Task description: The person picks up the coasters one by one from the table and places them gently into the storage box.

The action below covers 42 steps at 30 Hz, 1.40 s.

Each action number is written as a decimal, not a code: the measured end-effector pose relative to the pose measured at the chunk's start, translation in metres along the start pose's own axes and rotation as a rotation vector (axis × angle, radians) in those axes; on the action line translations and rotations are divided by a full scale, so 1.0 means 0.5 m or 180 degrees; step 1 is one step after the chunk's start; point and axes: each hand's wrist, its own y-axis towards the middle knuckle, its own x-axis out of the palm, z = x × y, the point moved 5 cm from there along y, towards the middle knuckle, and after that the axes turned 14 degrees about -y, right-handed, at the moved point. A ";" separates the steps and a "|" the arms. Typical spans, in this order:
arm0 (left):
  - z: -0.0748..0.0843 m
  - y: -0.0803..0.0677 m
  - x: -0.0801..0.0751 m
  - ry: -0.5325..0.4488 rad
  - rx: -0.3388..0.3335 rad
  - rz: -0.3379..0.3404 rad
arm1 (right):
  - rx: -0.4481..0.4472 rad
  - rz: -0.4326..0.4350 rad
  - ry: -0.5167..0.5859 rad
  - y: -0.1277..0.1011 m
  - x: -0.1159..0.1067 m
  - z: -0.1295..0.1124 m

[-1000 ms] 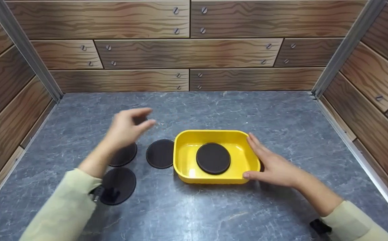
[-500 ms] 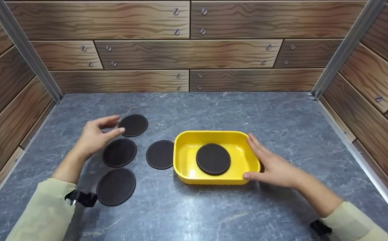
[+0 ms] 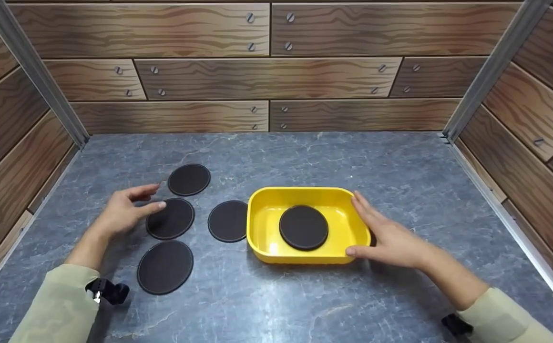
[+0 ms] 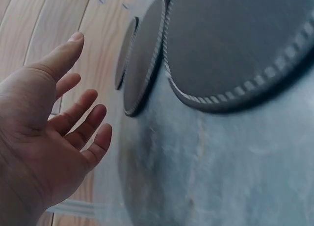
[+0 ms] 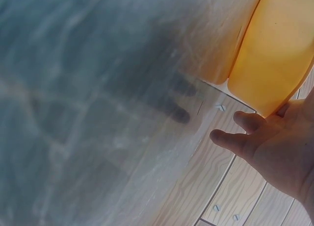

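Observation:
In the head view my left hand (image 3: 126, 210) hovers at the left edge of a black round coaster (image 3: 171, 218), its thumb tip overlapping the rim. Between thumb and fingers there is nothing; the left wrist view shows that hand (image 4: 59, 123) with loosely bent fingers beside the stitched coasters. A second coaster (image 3: 189, 179) lies farther back, another (image 3: 165, 267) nearer me. My right hand (image 3: 393, 236) spans the right end of a yellow plastic box (image 3: 305, 257), thumb at the near corner, fingers at the far one. Inside the box lies one coaster (image 3: 303, 227).
One more coaster (image 3: 227, 221) lies against the box's left side, its right edge hidden by the box. All this is on a grey marbled tabletop (image 3: 276, 305), bounded at the back and sides by wood-patterned walls (image 3: 267, 78).
My left hand has moved left, from above the far coaster to beside the middle one of the left column, uncovering the coasters there. The right hand and box stay in place.

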 end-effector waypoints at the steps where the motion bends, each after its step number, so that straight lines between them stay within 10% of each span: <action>1: -0.005 -0.001 0.000 -0.0022 -0.0030 -0.0022 | 0.0002 0.0001 -0.0006 0.000 0.000 0.000; 42: -0.042 0.003 0.023 0.0459 -0.0050 -0.0604 | 0.0032 -0.0020 -0.0011 0.001 0.003 0.001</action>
